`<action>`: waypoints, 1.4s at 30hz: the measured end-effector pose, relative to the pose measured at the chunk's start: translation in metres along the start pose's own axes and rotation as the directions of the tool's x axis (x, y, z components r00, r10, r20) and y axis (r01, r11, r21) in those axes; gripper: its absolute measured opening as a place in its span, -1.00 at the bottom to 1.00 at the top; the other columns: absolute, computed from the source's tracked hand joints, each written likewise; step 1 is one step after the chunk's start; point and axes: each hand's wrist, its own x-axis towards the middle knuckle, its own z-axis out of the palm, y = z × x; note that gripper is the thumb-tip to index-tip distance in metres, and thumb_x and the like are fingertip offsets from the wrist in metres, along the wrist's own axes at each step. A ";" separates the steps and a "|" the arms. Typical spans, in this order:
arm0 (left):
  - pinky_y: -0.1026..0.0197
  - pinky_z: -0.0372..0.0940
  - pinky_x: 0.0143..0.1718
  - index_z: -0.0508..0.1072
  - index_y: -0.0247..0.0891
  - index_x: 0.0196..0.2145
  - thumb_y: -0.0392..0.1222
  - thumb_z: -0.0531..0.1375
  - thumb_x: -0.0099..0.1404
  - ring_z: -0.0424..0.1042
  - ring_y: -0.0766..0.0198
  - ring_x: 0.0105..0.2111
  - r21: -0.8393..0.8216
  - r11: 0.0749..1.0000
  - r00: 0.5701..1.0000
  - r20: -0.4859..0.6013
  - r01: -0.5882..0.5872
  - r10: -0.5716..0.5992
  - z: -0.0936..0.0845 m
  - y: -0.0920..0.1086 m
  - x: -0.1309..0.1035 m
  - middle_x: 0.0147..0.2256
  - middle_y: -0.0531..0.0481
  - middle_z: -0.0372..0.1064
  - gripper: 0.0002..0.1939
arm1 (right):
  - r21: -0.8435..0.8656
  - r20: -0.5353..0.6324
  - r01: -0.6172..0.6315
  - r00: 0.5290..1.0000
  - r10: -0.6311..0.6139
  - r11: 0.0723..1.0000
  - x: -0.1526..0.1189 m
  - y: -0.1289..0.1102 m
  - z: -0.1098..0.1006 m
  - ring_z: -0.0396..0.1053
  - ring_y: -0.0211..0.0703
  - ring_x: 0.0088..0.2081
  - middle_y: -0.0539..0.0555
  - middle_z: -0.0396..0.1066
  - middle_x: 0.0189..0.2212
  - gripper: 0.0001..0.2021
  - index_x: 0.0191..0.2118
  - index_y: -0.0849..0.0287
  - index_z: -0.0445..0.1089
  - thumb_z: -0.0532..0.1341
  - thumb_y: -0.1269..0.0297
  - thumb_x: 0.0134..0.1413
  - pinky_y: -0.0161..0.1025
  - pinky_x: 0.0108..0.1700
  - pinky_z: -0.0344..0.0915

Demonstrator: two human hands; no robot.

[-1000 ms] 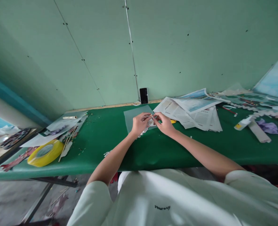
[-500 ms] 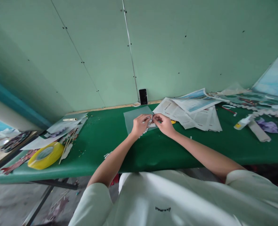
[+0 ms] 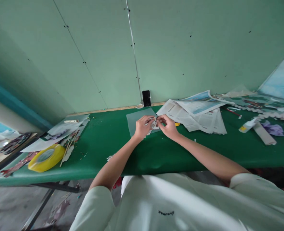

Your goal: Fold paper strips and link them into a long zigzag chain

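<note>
Over a translucent sheet (image 3: 133, 119) on the green table, my two hands meet fingertip to fingertip. My left hand (image 3: 143, 127) is closed in a pinch on a small whitish strip (image 3: 153, 125), whose scalloped edge hangs below the fingers. Opposite it, my right hand (image 3: 167, 126) also pinches, its fingertips at the strip's upper end; what lies exactly between them is too small to make out. A yellow object (image 3: 177, 124) shows partly behind my right hand. Small white scraps (image 3: 110, 157) lie by my left forearm.
A phone (image 3: 146, 98) leans on the wall. Newspapers (image 3: 194, 120) lie right of my hands. Farther right are a glue bottle (image 3: 247, 125), a pale roll (image 3: 264, 134) and a purple cloth (image 3: 273, 129). A yellow tape roll (image 3: 47, 158) and thin sticks (image 3: 69, 149) are at the left.
My hands stay at nearly the same spot, with only a slight shift of the fingers. The whitish strip shows a little more between them. The rest of the table looks unchanged.
</note>
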 end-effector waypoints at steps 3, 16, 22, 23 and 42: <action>0.19 0.59 -0.32 0.63 -0.13 -0.08 0.05 0.30 0.40 0.64 0.12 -0.17 -0.034 0.999 1.000 -0.005 0.021 -0.022 -0.001 0.002 0.000 -0.15 -0.10 0.59 -0.73 | -0.050 -0.018 0.022 1.000 -0.023 0.998 0.001 -0.002 -0.003 0.48 -0.01 -0.33 0.11 0.46 -0.37 -0.64 -0.19 0.07 0.36 0.23 -0.15 0.35 -0.10 -0.25 0.45; 0.12 0.62 -0.34 0.64 -0.16 -0.18 0.10 0.32 0.38 0.65 0.10 -0.18 -0.061 0.998 0.999 -0.041 0.000 -0.002 -0.002 0.008 -0.002 -0.12 -0.13 0.60 -0.72 | -0.090 0.021 -0.006 1.000 0.008 0.996 0.003 0.002 -0.007 0.44 -0.04 -0.41 0.09 0.47 -0.45 -0.61 -0.21 0.08 0.44 0.22 -0.18 0.34 -0.15 -0.36 0.35; 0.10 0.61 -0.32 0.60 -0.19 -0.34 0.12 0.34 0.34 0.63 0.10 -0.16 -0.044 0.999 0.996 -0.085 -0.021 0.018 -0.002 0.006 0.000 -0.12 -0.16 0.60 -0.69 | -0.038 0.002 -0.031 1.000 0.031 0.999 0.002 0.008 -0.005 0.39 -0.09 -0.48 0.05 0.45 -0.49 -0.60 -0.30 0.10 0.46 0.25 -0.16 0.32 -0.17 -0.40 0.31; 0.09 0.61 -0.29 0.60 -0.19 -0.35 0.11 0.35 0.34 0.63 0.10 -0.16 -0.045 0.999 0.996 -0.087 -0.027 0.022 -0.002 0.005 0.000 -0.13 -0.16 0.60 -0.69 | -0.034 -0.006 -0.029 1.000 0.028 0.999 0.002 0.008 -0.005 0.38 -0.10 -0.47 0.05 0.46 -0.49 -0.60 -0.30 0.10 0.46 0.25 -0.16 0.32 -0.18 -0.40 0.30; 0.07 0.60 -0.17 0.63 -0.23 -0.39 0.02 0.43 0.27 0.66 0.06 -0.16 -0.254 0.965 0.993 -0.084 0.061 -0.085 0.007 0.001 -0.001 -0.19 -0.15 0.64 -0.74 | -0.037 -0.145 0.061 0.987 -0.065 0.997 -0.004 0.002 0.000 0.33 -0.18 -0.51 0.01 0.41 -0.53 -0.69 -0.32 0.14 0.51 0.29 0.02 0.34 -0.24 -0.46 0.21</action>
